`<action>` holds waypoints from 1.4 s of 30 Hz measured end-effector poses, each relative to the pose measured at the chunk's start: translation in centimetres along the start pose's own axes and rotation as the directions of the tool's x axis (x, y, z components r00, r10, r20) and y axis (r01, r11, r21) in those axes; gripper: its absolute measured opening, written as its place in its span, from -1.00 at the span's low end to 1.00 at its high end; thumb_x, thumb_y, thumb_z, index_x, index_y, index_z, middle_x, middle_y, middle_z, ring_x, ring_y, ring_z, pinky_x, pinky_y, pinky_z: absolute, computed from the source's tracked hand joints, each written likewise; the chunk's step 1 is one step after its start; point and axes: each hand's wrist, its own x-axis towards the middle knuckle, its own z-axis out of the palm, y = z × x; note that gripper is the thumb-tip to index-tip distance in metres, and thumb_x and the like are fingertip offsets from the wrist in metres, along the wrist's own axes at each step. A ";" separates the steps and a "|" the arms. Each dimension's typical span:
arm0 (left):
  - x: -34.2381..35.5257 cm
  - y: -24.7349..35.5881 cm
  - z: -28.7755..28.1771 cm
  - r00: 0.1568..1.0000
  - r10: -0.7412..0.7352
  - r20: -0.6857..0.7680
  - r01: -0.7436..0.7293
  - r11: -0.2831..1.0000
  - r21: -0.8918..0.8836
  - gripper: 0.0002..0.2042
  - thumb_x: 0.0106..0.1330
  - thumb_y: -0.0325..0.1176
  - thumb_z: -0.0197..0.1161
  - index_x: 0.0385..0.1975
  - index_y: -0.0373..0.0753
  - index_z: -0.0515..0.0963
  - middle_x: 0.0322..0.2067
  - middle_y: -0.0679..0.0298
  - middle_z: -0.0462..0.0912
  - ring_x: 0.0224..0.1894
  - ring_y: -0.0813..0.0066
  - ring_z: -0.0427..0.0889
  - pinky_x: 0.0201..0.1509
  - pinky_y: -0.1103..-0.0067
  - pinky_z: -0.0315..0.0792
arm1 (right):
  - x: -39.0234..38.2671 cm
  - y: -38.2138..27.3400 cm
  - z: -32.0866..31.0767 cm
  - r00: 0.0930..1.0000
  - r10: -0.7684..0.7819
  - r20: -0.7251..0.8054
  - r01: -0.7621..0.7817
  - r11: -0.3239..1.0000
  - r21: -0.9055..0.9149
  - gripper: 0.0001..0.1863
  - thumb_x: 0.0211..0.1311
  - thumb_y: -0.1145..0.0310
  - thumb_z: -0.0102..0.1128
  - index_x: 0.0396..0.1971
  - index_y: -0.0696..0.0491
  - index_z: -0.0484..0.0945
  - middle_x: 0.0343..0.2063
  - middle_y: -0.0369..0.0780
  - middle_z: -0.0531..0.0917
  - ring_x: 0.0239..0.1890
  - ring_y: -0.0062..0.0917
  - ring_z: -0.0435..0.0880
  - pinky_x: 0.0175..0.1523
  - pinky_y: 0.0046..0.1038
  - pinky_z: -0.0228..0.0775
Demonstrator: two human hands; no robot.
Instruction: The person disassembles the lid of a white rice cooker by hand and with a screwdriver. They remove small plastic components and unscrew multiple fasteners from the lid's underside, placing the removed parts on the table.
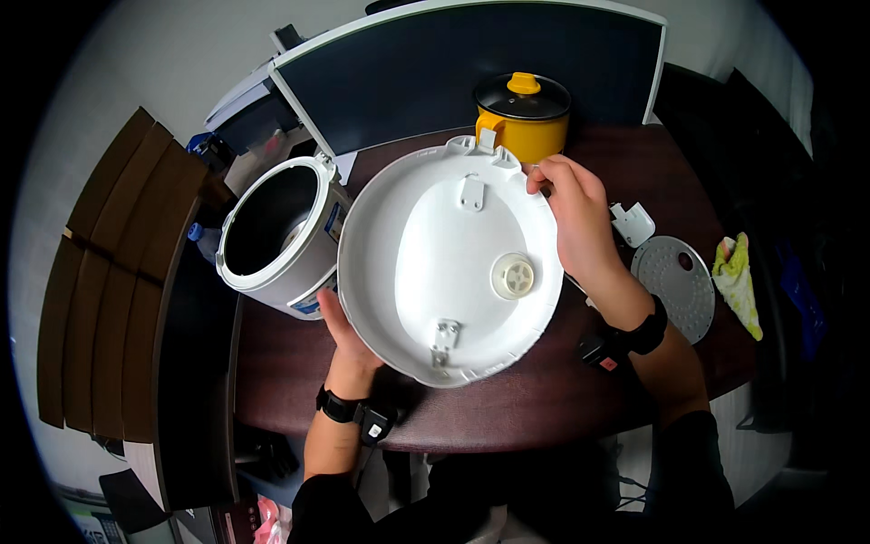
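Between my hands I hold up a round white rice cooker lid shell (426, 236), its hollow inner side facing me. Two small metal brackets and a round, slotted plastic vent (514, 276) show inside it. My left hand (349, 340) grips the lower left rim, with the thumb along the edge and the other fingers hidden behind. At the upper right rim, my right hand (578, 213) is closed on the edge with bent fingers. A white rice cooker body (317, 249) with a dark inside stands open and tilted in view, left of the shell.
Behind the shell stands a yellow pot (535, 138) with a dark lid. On the right lie a perforated grey metal disc (675, 286), a small white plastic part (634, 224) and a yellow-green cloth (739, 281). A dark partition (471, 68) borders the brown table (290, 376); cardboard boxes (109, 299) stand left.
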 end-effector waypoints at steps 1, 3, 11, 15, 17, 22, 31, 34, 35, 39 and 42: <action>0.1 -0.2 -0.6 1.000 -0.022 0.003 0.022 0.999 -0.025 -0.02 0.05 0.50 -0.19 0.32 -0.18 0.01 0.28 0.11 0.12 0.29 0.18 0.16 0.32 0.28 0.14 | -0.1 0.0 0.3 1.000 0.015 0.020 -0.014 1.000 -0.016 -0.77 0.19 0.37 -0.05 -0.59 0.17 0.47 -0.57 -0.31 0.49 -0.40 -0.70 0.38 -0.14 -0.65 0.20; -0.4 -0.8 -0.7 0.993 -0.044 -0.105 0.038 0.998 -0.056 -0.03 0.04 0.50 -0.16 0.32 -0.15 0.04 0.29 0.14 0.11 0.30 0.19 0.15 0.33 0.29 0.13 | -0.5 -0.3 0.9 0.997 0.043 0.056 -0.041 0.998 -0.050 -0.77 0.19 0.38 -0.04 -0.58 0.17 0.47 -0.57 -0.32 0.50 -0.43 -0.70 0.39 -0.18 -0.65 0.21; -0.4 -1.8 -1.1 0.994 0.034 0.108 0.009 0.925 -0.379 0.00 -0.06 0.48 -0.03 0.28 -0.19 0.10 0.27 0.13 0.15 0.28 0.21 0.18 0.32 0.33 0.14 | -1.0 0.2 1.4 0.967 -0.108 0.231 0.164 0.957 -0.239 -0.88 0.17 0.46 0.04 -0.49 0.18 0.47 -0.55 -0.33 0.52 -0.46 -0.72 0.44 -0.31 -0.65 0.29; -1.8 -1.7 -2.1 0.995 -0.084 0.054 0.096 0.955 -0.279 -0.03 -0.09 0.38 0.03 0.27 -0.22 0.13 0.23 0.11 0.20 0.23 0.21 0.23 0.29 0.33 0.17 | -1.2 0.7 1.5 0.935 -0.184 0.303 0.263 0.934 -0.243 -0.92 0.15 0.49 0.08 -0.49 0.17 0.45 -0.52 -0.33 0.53 -0.44 -0.71 0.45 -0.31 -0.64 0.30; -2.8 -1.1 -2.7 0.989 -0.145 0.023 0.146 0.964 -0.222 -0.04 -0.10 0.34 0.05 0.26 -0.24 0.14 0.21 0.09 0.22 0.21 0.20 0.26 0.28 0.34 0.19 | -1.2 0.7 1.6 0.912 -0.226 0.342 0.322 0.911 -0.257 -0.92 0.14 0.50 0.08 -0.50 0.17 0.44 -0.53 -0.32 0.52 -0.44 -0.68 0.45 -0.30 -0.63 0.30; -4.5 -0.8 -3.9 0.976 -0.216 -0.028 0.209 0.964 -0.165 -0.07 -0.14 0.22 0.13 0.23 -0.28 0.17 0.16 0.06 0.28 0.16 0.20 0.32 0.24 0.35 0.23 | -0.9 1.0 1.6 0.840 -0.349 0.415 0.483 0.829 -0.281 -0.93 0.10 0.53 0.09 -0.52 0.16 0.43 -0.54 -0.27 0.50 -0.45 -0.62 0.47 -0.27 -0.58 0.32; -1.6 0.0 -1.4 0.958 -0.285 -0.026 0.280 0.954 -0.109 -0.11 -0.22 0.01 0.26 0.19 -0.35 0.23 0.07 0.00 0.39 0.06 0.18 0.43 0.17 0.36 0.30 | -1.6 -0.3 2.1 0.802 -0.318 0.506 0.517 0.793 -0.321 -0.92 -0.02 0.57 0.14 -0.56 0.16 0.41 -0.52 -0.24 0.50 -0.47 -0.53 0.50 -0.08 -0.41 0.37; -0.4 1.2 1.7 0.963 -0.265 -0.053 0.261 0.963 -0.074 -0.11 -0.25 -0.02 0.26 0.19 -0.35 0.22 0.07 -0.02 0.39 0.06 0.15 0.43 0.16 0.36 0.30 | -1.3 0.0 1.9 0.743 -0.378 0.552 0.613 0.716 -0.335 -0.91 -0.05 0.56 0.15 -0.57 0.15 0.41 -0.50 -0.24 0.50 -0.38 -0.51 0.51 -0.06 -0.38 0.37; -0.3 1.2 1.6 0.966 -0.252 -0.052 0.249 0.967 -0.059 -0.10 -0.26 -0.02 0.25 0.20 -0.35 0.21 0.07 -0.03 0.38 0.07 0.14 0.42 0.17 0.36 0.30 | -1.2 -0.1 2.1 0.719 -0.407 0.563 0.655 0.667 -0.355 -0.91 -0.06 0.56 0.16 -0.58 0.15 0.41 -0.50 -0.24 0.50 -0.35 -0.49 0.52 -0.07 -0.38 0.36; -0.4 1.1 1.2 0.978 -0.189 -0.083 0.190 0.982 0.003 -0.05 -0.28 -0.01 0.24 0.22 -0.35 0.14 0.09 -0.02 0.34 0.10 0.12 0.39 0.17 0.35 0.29 | -1.7 -1.0 2.9 0.664 -0.476 0.577 0.742 0.514 -0.430 -0.89 -0.08 0.54 0.19 -0.59 0.13 0.42 -0.50 -0.25 0.50 -0.20 -0.44 0.51 -0.10 -0.44 0.36; -0.8 0.9 0.9 0.982 -0.168 -0.084 0.174 0.982 0.072 -0.01 -0.30 -0.01 0.25 0.24 -0.35 0.09 0.10 -0.01 0.32 0.11 0.14 0.37 0.18 0.36 0.27 | -2.8 -1.0 3.1 0.751 -0.270 0.603 0.628 0.577 -0.523 -0.89 -0.09 0.53 0.20 -0.58 0.13 0.43 -0.49 -0.24 0.51 -0.20 -0.44 0.53 -0.14 -0.46 0.36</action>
